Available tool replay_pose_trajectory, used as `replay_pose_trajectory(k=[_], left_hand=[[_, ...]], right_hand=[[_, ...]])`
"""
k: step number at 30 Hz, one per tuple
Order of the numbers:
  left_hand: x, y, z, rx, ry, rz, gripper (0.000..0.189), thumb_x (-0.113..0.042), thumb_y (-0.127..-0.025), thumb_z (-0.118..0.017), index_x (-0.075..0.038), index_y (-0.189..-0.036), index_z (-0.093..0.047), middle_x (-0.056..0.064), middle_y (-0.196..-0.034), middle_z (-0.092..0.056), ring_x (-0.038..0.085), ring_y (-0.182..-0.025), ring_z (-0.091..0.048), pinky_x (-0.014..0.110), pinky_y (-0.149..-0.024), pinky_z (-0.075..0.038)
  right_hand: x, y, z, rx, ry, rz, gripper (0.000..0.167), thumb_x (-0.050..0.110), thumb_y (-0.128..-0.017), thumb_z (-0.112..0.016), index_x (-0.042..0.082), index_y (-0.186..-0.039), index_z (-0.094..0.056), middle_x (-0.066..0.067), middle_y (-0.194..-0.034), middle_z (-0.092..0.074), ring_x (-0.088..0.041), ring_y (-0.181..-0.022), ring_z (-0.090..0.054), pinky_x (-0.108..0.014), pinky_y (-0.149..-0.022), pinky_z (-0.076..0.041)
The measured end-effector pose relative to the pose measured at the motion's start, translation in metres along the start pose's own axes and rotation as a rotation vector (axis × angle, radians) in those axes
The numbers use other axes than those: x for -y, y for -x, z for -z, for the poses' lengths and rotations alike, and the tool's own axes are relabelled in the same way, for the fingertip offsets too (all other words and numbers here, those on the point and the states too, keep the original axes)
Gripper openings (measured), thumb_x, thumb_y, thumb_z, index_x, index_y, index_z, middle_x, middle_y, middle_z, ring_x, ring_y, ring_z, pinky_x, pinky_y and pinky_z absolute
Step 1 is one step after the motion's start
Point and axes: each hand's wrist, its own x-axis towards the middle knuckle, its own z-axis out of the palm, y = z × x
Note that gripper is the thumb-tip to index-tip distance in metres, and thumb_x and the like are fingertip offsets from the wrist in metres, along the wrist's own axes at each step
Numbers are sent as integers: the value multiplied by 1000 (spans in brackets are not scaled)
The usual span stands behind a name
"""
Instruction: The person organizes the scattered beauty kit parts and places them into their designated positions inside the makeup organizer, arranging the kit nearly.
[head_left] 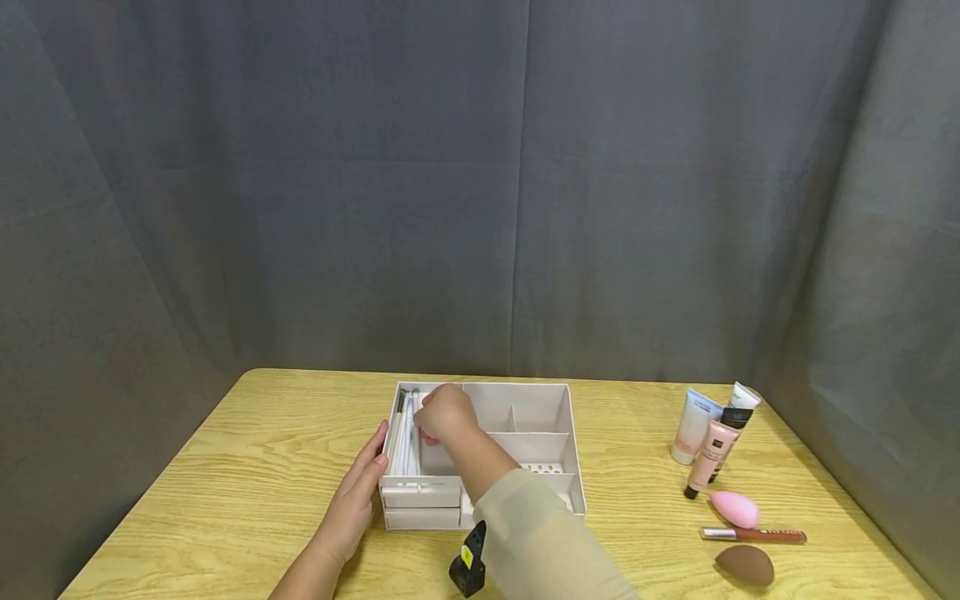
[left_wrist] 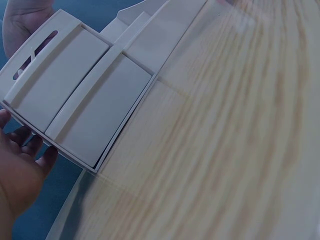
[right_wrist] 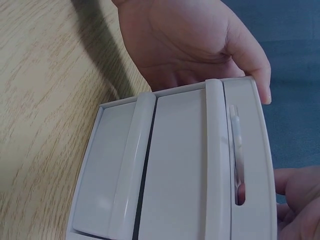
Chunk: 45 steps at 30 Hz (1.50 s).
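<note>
A white desktop organizer (head_left: 480,478) with open compartments on top and two drawers (left_wrist: 105,107) at its front left stands on the table. Several slender brushes (head_left: 407,437) lie lengthwise in its leftmost compartment. My left hand (head_left: 354,496) rests along the organizer's left side, fingers against the wall and thumb at the upper edge. Bent at the wrist, my right hand (head_left: 447,414) reaches into the compartment beside the brushes. Its fingertips are hidden behind the hand and the organizer's front, so I cannot tell what they hold.
At the right of the wooden table stand several squeeze tubes (head_left: 711,454). In front of them lie a pink makeup sponge (head_left: 735,508), a lip gloss tube (head_left: 772,536) and a brown sponge (head_left: 746,565). A grey curtain (head_left: 480,208) hangs behind the table.
</note>
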Motion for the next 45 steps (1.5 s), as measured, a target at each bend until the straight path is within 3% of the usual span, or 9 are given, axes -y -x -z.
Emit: replay_pose_trajectory(k=[9,11,16,23,27,30,33,38,45], left_hand=[[1,0,0,-5,-3,1,57,-34,-107,-31,-14,-158,-17,12,-166,-11,33,-152,-7,11,-113,-19],[1,0,0,-4,7,-5,57,-33,-107,-31,-13,-158,-17,12,-166,-12,33,-152,-7,7,-110,-20],[1,0,-1,4,23,-24,57,-32,-107,-31,-12,-158,-17,13,-165,-11,34,-152,-7,1,-104,-20],[1,-1,0,9,25,-16,57,-32,-107,-31,-12,-158,-17,13,-166,-10,33,-152,-6,-2,-101,-20],[0,-1,0,3,20,6,57,-33,-107,-31,-13,-158,-17,11,-166,-10,32,-153,-5,19,-119,-17],[0,-1,0,2,19,7,57,-33,-107,-31,-13,-158,-17,11,-166,-9,32,-153,-5,20,-120,-17],[0,-1,0,-3,10,7,57,-33,-107,-31,-14,-158,-17,11,-166,-10,32,-153,-6,8,-112,-19],[-1,0,0,-3,-5,4,56,-32,-107,-31,-13,-158,-17,11,-166,-11,33,-153,-6,37,-122,-12],[-1,0,-1,-11,-9,11,57,-33,-107,-31,-13,-158,-17,11,-166,-11,34,-153,-6,48,-122,-8]], right_hand=[[-2,4,1,9,-78,-16,23,2,-84,-66,-2,-107,-67,-1,-55,-54,-8,-46,-52,-15,-44,-44],[-4,5,2,10,-97,-6,25,2,-84,-67,-2,-108,-67,-2,-57,-55,-8,-47,-53,-16,-46,-47],[-8,7,7,20,-161,57,28,1,-82,-68,-3,-110,-69,-8,-66,-66,-11,-53,-60,-18,-51,-52],[-18,7,19,54,-203,150,33,8,-84,-70,1,-116,-68,-12,-92,-71,-14,-63,-64,-21,-59,-54],[-22,8,27,52,-238,177,33,10,-86,-70,1,-118,-68,-13,-96,-69,-16,-67,-64,-22,-61,-55],[-25,9,33,56,-256,206,35,11,-86,-70,1,-119,-67,-12,-96,-68,-18,-71,-64,-23,-64,-57],[-28,11,40,58,-263,237,35,12,-86,-70,2,-120,-67,-12,-96,-68,-16,-74,-63,-25,-67,-58],[-33,12,53,37,-294,266,33,10,-86,-69,3,-118,-67,-11,-93,-68,-11,-75,-59,-23,-66,-57],[-43,15,75,-13,-286,288,29,6,-88,-68,3,-117,-69,-11,-93,-69,-12,-76,-60,-22,-65,-56]])
